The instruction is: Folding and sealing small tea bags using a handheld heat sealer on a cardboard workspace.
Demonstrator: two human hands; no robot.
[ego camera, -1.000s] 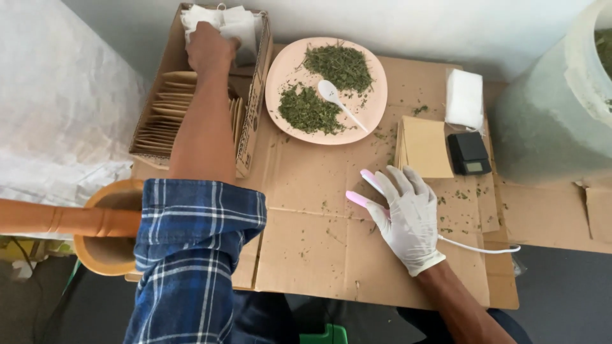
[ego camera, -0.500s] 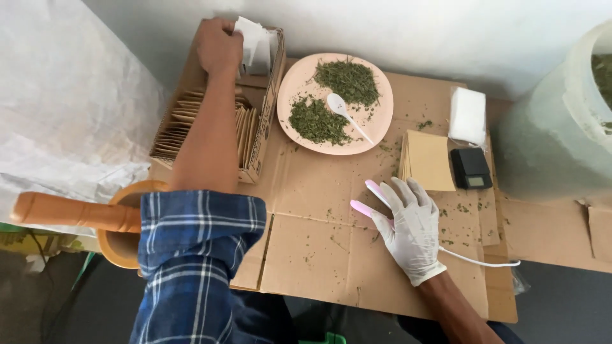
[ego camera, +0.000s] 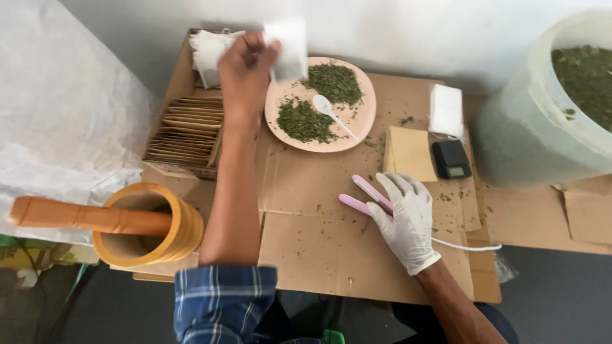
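Observation:
My bare left hand (ego camera: 245,70) is raised over the back of the cardboard table and holds a small white paper bag (ego camera: 288,46) just left of a pink plate (ego camera: 280,108) of dried green leaves with a white spoon (ego camera: 331,114) on it. My right hand (ego camera: 405,220), in a white glove, rests flat on a pink hair-straightener-like sealer (ego camera: 363,194) near the middle of the cardboard. More white bags (ego camera: 207,51) sit at the back of a box.
A cardboard box (ego camera: 185,130) holds brown envelopes. A wooden mortar with pestle (ego camera: 127,223) stands at front left. Tan envelopes (ego camera: 411,153), a small black scale (ego camera: 451,159), a white stack (ego camera: 445,109) and a large bucket of leaves (ego camera: 561,102) lie to the right.
My left hand has lifted a white bag out of the box and moved it right, toward the plate. The gloved right hand has stayed on the pink sealer.

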